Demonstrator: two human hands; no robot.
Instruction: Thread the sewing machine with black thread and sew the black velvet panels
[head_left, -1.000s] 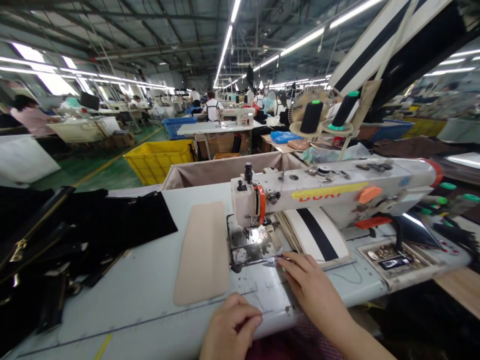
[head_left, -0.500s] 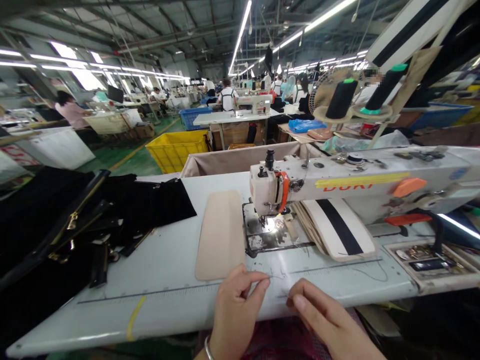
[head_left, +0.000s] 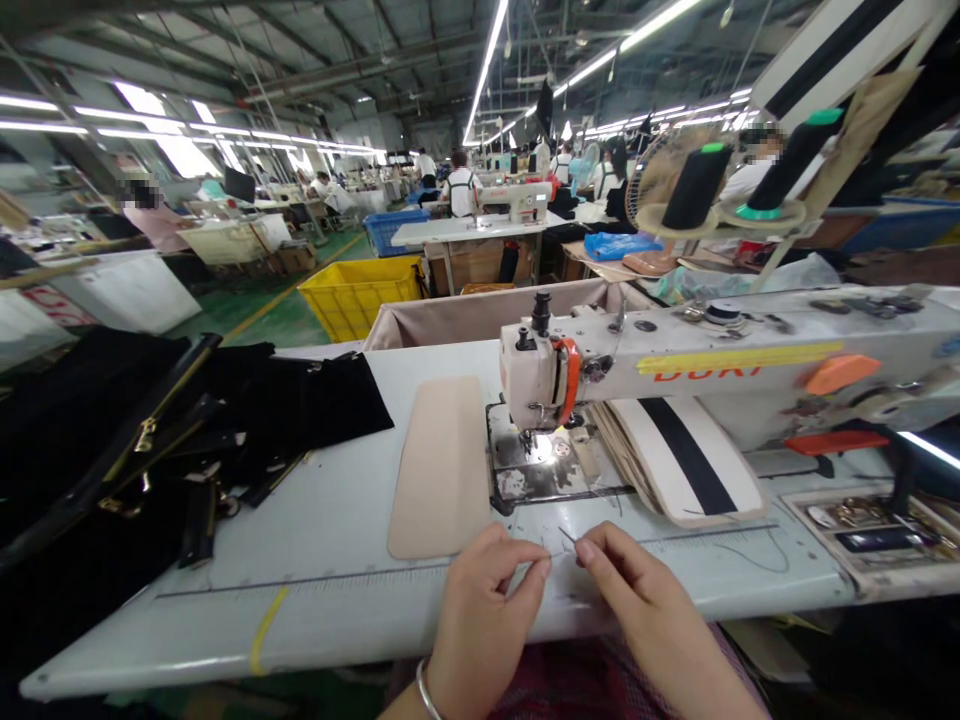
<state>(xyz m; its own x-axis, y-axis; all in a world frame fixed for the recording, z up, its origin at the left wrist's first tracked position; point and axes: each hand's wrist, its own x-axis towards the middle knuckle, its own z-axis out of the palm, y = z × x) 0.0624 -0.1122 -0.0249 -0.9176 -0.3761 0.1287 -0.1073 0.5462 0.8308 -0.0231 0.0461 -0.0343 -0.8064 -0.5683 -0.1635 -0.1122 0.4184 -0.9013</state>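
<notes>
My left hand (head_left: pixel 487 600) and my right hand (head_left: pixel 645 605) are close together at the near edge of the sewing table (head_left: pixel 315 560). Each pinches something thin between thumb and forefinger; it looks like a thread (head_left: pixel 564 538), a short dark end showing by the right fingertips. Just beyond them stands a white sewing machine (head_left: pixel 675 370) with its needle plate (head_left: pixel 536 465). A beige flat panel (head_left: pixel 442 470) lies left of the plate. Under the machine arm rests a white piece with a black stripe (head_left: pixel 679 455).
Black fabric pieces with gold zips (head_left: pixel 150 450) are heaped on the table's left. A small parts tray (head_left: pixel 862 515) sits at right. Black thread cones (head_left: pixel 694 185) stand behind the machine. A yellow bin (head_left: pixel 360 290) and other workers at machines fill the hall beyond.
My right hand has left the needle plate and drawn back to the table's near edge. My left hand rose to meet it, and both now pinch the thin thread.
</notes>
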